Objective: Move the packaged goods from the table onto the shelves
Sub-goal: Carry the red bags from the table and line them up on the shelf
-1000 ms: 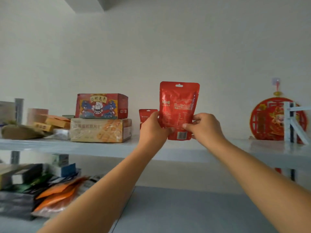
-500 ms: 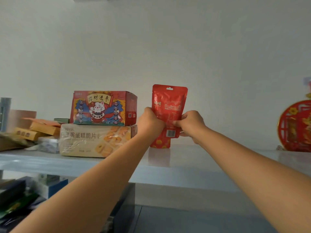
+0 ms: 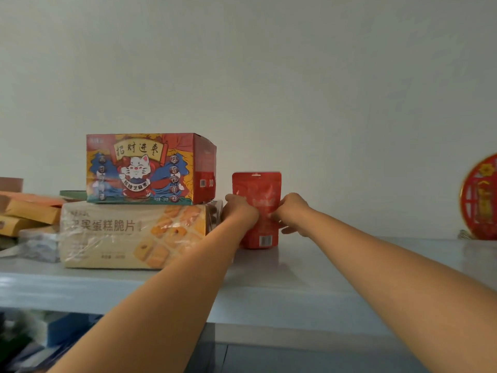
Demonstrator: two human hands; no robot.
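A red stand-up pouch point(image 3: 257, 195) stands upright on the grey top shelf point(image 3: 295, 286), near the wall, with its bottom on the shelf surface. My left hand point(image 3: 238, 211) grips its left edge and my right hand point(image 3: 291, 212) grips its right edge, both arms stretched forward. An earlier seen second red pouch behind it is hidden. Just left of the pouch sits a beige cake-crisp pack point(image 3: 129, 235) with a colourful cat box point(image 3: 145, 169) stacked on it.
Yellow and orange packets point(image 3: 29, 211) and a foil bag point(image 3: 35, 246) lie at the shelf's left end. A red round decoration point(image 3: 480, 197) leans at the far right. Bare shelf surface stretches between pouch and decoration. A lower shelf with goods point(image 3: 24, 337) shows below.
Both hands carried the red pouch forward and down from mid-air until it stands on the top shelf beside the stacked boxes. The view has moved closer to the shelf.
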